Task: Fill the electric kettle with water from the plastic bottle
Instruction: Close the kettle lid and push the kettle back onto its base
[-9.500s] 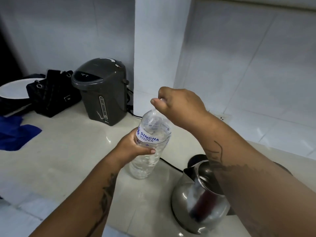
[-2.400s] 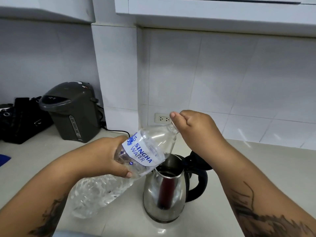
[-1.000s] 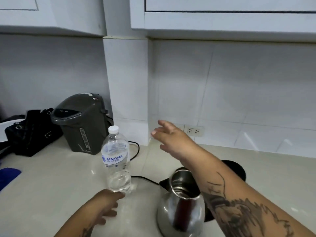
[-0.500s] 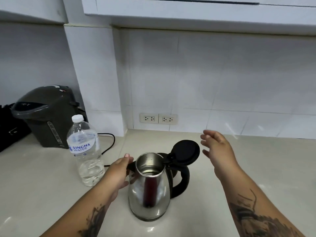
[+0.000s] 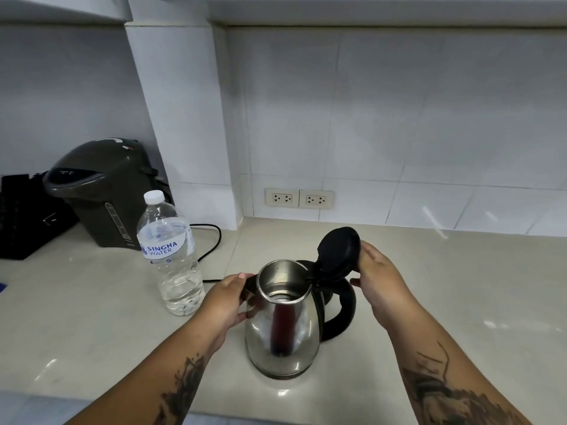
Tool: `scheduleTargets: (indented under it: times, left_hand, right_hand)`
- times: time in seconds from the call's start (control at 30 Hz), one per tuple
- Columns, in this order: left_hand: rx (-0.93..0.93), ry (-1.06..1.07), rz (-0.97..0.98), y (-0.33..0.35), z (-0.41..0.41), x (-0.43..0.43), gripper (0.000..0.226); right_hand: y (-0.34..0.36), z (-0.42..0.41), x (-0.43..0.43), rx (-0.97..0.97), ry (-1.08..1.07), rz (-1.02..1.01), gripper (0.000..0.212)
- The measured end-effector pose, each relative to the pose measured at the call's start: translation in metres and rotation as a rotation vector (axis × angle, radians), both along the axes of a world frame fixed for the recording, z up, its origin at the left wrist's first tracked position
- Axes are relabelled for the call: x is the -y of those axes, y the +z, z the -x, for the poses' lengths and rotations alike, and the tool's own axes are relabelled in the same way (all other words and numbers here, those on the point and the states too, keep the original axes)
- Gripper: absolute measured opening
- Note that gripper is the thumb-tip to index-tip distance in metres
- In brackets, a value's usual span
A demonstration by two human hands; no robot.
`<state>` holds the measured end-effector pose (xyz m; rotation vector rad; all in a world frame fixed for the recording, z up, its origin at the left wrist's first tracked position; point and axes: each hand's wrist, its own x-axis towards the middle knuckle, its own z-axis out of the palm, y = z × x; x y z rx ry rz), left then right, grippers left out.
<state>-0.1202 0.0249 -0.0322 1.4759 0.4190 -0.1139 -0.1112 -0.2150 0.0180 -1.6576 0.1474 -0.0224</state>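
A steel electric kettle [image 5: 283, 326] with a black handle stands on the counter in front of me, its mouth open. Its black lid [image 5: 339, 251] is hinged upright. My left hand [image 5: 225, 299] grips the kettle's left side near the spout. My right hand [image 5: 379, 280] touches the back of the raised lid with fingers and thumb. The clear plastic bottle [image 5: 170, 256], capped and upright, stands to the left of the kettle, with water only in its lower part. Neither hand touches it.
A dark grey hot-water dispenser [image 5: 98, 191] and a black bag [image 5: 21, 216] stand at the back left. A black cord [image 5: 211, 243] runs behind the bottle. Two wall sockets [image 5: 299, 198] sit on the tiled backsplash. The pale counter [image 5: 460, 286] stretches right.
My right hand has moved in from the air to the lid's back. My left hand has closed more firmly on the kettle's side. The bottle stays where it stood.
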Motion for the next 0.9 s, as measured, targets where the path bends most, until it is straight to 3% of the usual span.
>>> scheduleTargets:
  times: [0.17,0.5,0.9]
  left_hand:
    - [0.046,-0.019,-0.047,-0.002,0.0,-0.001,0.037]
    - [0.084,-0.016,-0.062,-0.007,-0.004,-0.003,0.037]
    - [0.074,-0.037,-0.256,-0.012,-0.008,-0.008,0.033]
  right_hand:
    - [0.015,-0.01,-0.027,0.084,0.068,0.193,0.029]
    - [0.008,-0.017,-0.078,0.187,0.14,0.927,0.055]
    - [-0.007,-0.02,-0.089,0.158,0.152,1.012,0.052]
